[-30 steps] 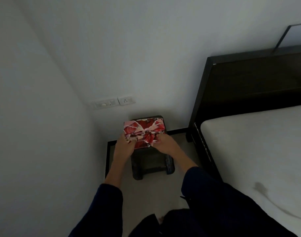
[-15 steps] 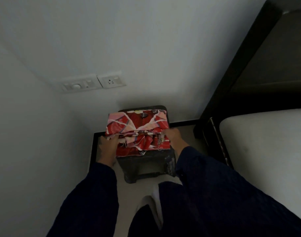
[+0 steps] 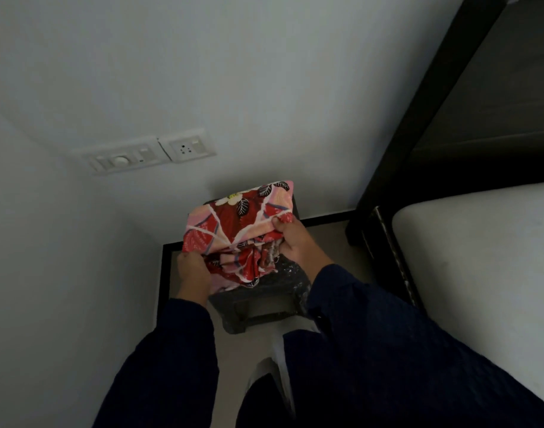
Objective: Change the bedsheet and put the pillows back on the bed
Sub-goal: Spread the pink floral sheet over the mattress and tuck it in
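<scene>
Room: a dim corner where two pale walls (image 3: 264,72) meet, seen from above.
Wall fittings: a white switch panel (image 3: 122,160) with a round knob, and touching its right end a white socket plate (image 3: 187,148), both low on the far wall.
Floor: beige floor (image 3: 233,359) edged by a black skirting strip (image 3: 164,273) along the base of the walls.
Bed: to my right, a dark headboard (image 3: 480,88) stands against the far wall. A bare white mattress (image 3: 480,273) lies in front of it with no sheet on it.
Stool: a small dark stool (image 3: 264,304) stands in the corner between the left wall and the bed, just in front of me.
Stool's front: it has a rectangular opening, and I cannot tell in this light whether anything sits inside.
Bedsheet: the folded bedsheet (image 3: 239,227) is red and pink with dark leaves and a pale flower. It is tilted and sits over the top of the stool. I cannot tell whether its underside touches the stool.
My left hand (image 3: 193,273): my fingers are curled round the sheet's near left corner, grasping it.
My right hand (image 3: 295,239): I am grasping the sheet's right edge, with my thumb on top and my fingers underneath.
Loose folds: the crumpled layers of the sheet bunch between my two hands at the near edge.
Sleeves: dark blue sleeves (image 3: 372,335) cover both my arms to the wrists.
</scene>
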